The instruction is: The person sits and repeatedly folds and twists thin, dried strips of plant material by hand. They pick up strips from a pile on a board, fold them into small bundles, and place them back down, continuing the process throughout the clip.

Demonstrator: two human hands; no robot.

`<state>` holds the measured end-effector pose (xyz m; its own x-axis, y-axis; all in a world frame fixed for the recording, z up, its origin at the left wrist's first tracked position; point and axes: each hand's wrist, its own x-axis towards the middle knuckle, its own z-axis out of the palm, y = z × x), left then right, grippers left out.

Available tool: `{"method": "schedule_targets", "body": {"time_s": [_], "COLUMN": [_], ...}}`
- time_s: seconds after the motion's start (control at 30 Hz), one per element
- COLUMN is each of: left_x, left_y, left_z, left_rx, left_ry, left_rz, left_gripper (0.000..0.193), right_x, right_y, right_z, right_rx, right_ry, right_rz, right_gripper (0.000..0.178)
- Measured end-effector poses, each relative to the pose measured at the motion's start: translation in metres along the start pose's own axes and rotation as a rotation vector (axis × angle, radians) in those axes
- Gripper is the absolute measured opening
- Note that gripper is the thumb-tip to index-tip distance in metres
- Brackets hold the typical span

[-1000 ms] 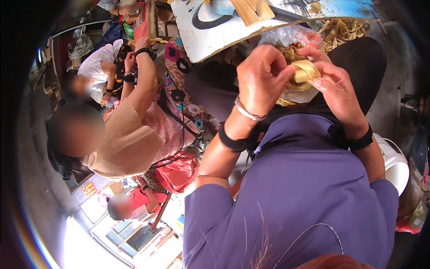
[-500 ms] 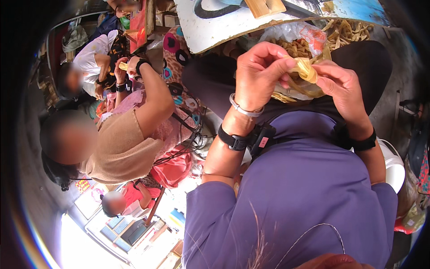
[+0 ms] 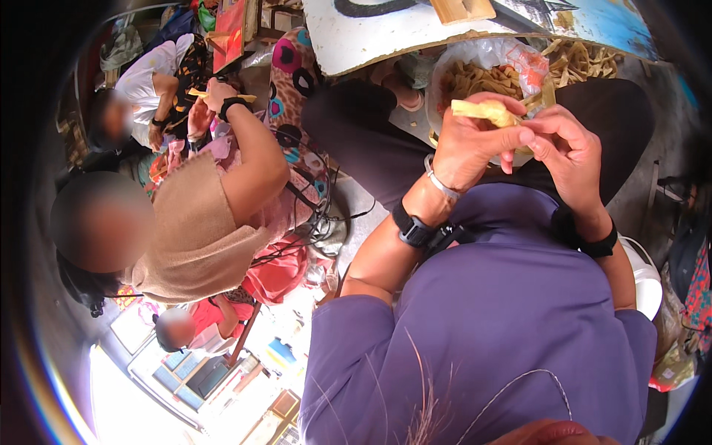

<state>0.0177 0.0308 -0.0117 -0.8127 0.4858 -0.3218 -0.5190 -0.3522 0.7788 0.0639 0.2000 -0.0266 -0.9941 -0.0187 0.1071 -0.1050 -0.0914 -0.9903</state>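
Note:
A pale yellow, flattish strip point(image 3: 478, 110) with a bunched, knot-like part is held up over my lap. Closed around it is my left hand point(image 3: 475, 144), thumb pressed toward the fingers, with one end of the strip sticking out to the left. My right hand point(image 3: 567, 148) pinches at the strip's other end, its fingertips meeting those of the left. Exactly what lies between the right fingertips is partly hidden. Just beyond my hands, a plastic-lined container point(image 3: 437, 80) holds many similar yellowish-brown pieces.
A painted board point(image 3: 475, 37) spans the far side above more loose strips point(image 3: 586, 65). To my left a seated co-worker in a tan top point(image 3: 196, 230) handles a yellow strip point(image 3: 199, 93); other people sit beyond. A white bucket point(image 3: 647, 278) stands at my right.
My left hand has turned over and shifted right, so the strip's end now points left. The knot-like part is more covered by fingers. More of the container shows.

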Motion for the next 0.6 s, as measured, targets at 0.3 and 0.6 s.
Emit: {"method": "schedule_targets", "body": {"time_s": [0.3, 0.6], "left_x": [0.001, 0.006], "left_y": [0.008, 0.026], "left_z": [-0.006, -0.038], "left_rx": [0.329, 0.805], "left_ry": [-0.015, 0.387], "left_rz": [0.057, 0.346], "left_gripper": [0.014, 0.058], "right_x": [-0.005, 0.008], "right_y": [-0.004, -0.011], "right_z": [-0.005, -0.009], "right_rx": [-0.025, -0.471], "right_ry": [-0.037, -0.029], "right_rz": [0.262, -0.075], "right_gripper": [0.014, 0.013]}}
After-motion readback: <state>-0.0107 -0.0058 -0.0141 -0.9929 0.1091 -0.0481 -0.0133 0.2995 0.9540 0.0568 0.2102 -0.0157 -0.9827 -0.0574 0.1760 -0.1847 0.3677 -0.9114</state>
